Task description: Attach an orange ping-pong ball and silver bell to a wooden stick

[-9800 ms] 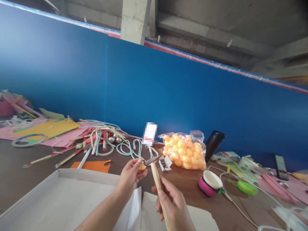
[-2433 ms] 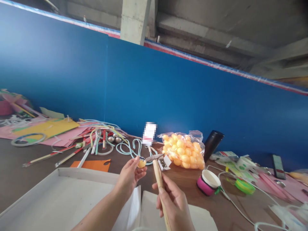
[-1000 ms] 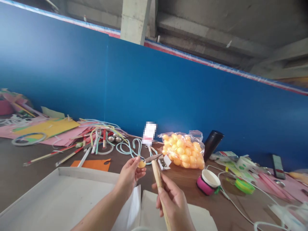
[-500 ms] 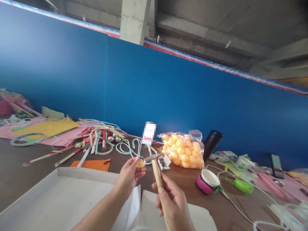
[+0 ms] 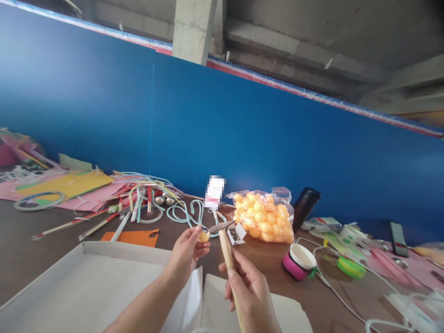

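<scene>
My left hand (image 5: 187, 249) pinches a shiny metal ball (image 5: 204, 235) between thumb and fingers; its surface mirrors yellow and orange. In my right hand (image 5: 248, 289) is a hammer, gripped round its pale wooden handle (image 5: 227, 254). The hammer's dark, tapered metal head (image 5: 220, 227) points sideways, one end at the ball; whether they touch I cannot tell. Just beyond the head stands a small open white box (image 5: 237, 234) with small dark pieces inside.
A clear bag of orange balls (image 5: 263, 217) lies behind my hands. A white tray (image 5: 83, 252) stands at left, near an orange sheet (image 5: 132, 237). Tubes and shiny balls (image 5: 164, 200) lie farther back. At right are a cup (image 5: 300, 261), a cable and a phone (image 5: 398, 239).
</scene>
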The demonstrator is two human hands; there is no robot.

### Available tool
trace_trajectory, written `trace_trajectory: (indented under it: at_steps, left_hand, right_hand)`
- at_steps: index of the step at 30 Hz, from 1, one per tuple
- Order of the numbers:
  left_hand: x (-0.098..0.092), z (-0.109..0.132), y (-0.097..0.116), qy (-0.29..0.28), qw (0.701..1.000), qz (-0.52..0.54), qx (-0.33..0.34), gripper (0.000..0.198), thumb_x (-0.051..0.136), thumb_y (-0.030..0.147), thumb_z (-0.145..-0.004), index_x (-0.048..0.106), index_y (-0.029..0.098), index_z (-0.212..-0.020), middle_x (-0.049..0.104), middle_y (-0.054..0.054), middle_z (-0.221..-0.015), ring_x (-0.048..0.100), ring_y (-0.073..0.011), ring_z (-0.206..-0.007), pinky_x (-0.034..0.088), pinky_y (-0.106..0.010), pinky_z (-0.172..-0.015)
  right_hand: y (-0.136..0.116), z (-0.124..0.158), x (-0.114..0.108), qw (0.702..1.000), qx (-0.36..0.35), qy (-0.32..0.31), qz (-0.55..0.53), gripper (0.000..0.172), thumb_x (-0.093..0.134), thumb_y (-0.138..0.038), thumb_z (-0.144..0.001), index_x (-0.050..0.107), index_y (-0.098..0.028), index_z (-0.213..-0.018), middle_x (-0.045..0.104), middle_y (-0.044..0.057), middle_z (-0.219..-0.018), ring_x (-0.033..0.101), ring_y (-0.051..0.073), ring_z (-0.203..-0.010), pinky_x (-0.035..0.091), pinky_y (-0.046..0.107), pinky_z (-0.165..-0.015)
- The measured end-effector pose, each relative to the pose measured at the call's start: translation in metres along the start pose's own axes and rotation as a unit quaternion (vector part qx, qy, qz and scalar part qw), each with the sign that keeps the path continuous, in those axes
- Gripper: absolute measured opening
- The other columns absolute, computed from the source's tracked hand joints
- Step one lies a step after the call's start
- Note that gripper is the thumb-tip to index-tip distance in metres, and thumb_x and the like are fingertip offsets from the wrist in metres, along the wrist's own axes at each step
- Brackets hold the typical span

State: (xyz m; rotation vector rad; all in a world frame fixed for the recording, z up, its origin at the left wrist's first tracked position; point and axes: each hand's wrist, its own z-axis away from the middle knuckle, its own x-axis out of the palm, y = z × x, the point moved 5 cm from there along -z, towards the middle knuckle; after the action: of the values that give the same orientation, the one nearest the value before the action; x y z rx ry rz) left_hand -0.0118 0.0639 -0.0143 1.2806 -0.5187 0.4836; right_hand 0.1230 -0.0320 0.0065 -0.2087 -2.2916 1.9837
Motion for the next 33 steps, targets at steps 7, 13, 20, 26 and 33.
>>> trace_trajectory:
  at_steps: [7,13,20,26,33]
  left_hand:
    - [0.0007,0.0012,0.0007,0.008,1.000,-0.009,-0.004,0.022,0.064,0.032,-0.073,0.053,0.015,-0.082,0.058,0.000,-0.063,0.059,-0.0096,-0.052,0.050,-0.019,-0.049]
    - [0.0009,0.0009,0.0010,0.002,1.000,-0.017,-0.008,0.023,0.064,0.033,-0.073,0.053,0.015,-0.082,0.058,-0.001,-0.063,0.059,-0.0096,-0.052,0.049,-0.019,-0.049]
    - [-0.0002,0.0005,-0.0009,-0.001,1.000,-0.016,-0.007,0.024,0.065,0.034,-0.072,0.053,0.015,-0.082,0.058,0.000,-0.064,0.059,-0.0096,-0.053,0.050,-0.019,-0.049]
    - [-0.0006,-0.0006,-0.0010,0.004,1.000,-0.018,-0.003,0.023,0.064,0.034,-0.073,0.053,0.015,-0.081,0.059,-0.001,-0.064,0.059,-0.0094,-0.052,0.049,-0.019,-0.048]
    - [-0.0002,-0.0027,-0.0027,0.004,1.000,-0.018,-0.005,0.022,0.064,0.032,-0.073,0.053,0.015,-0.082,0.059,-0.001,-0.064,0.060,-0.0099,-0.051,0.050,-0.019,-0.047]
  right_hand:
    - [0.0000,-0.0004,0.0001,1.000,0.005,-0.009,0.008,0.053,0.057,-0.043,-0.079,0.050,-0.016,-0.123,0.062,0.010,-0.087,0.050,0.010,-0.046,0.039,0.018,-0.032]
    - [0.0004,-0.0002,0.0010,1.000,0.009,-0.011,0.008,0.054,0.058,-0.044,-0.078,0.050,-0.015,-0.122,0.062,0.010,-0.084,0.049,0.010,-0.044,0.037,0.017,-0.031]
    - [0.0003,0.0004,0.0008,1.000,0.009,-0.011,0.007,0.054,0.058,-0.043,-0.078,0.050,-0.014,-0.123,0.062,0.010,-0.084,0.050,0.010,-0.045,0.037,0.017,-0.032]
    - [-0.0001,0.0000,-0.0005,1.000,0.008,-0.003,0.004,0.054,0.058,-0.043,-0.078,0.049,-0.016,-0.123,0.062,0.011,-0.088,0.050,0.010,-0.046,0.039,0.018,-0.032]
    - [-0.0009,0.0001,0.0010,1.000,0.008,-0.008,0.005,0.054,0.057,-0.044,-0.078,0.050,-0.015,-0.123,0.062,0.010,-0.086,0.050,0.010,-0.045,0.038,0.018,-0.032]
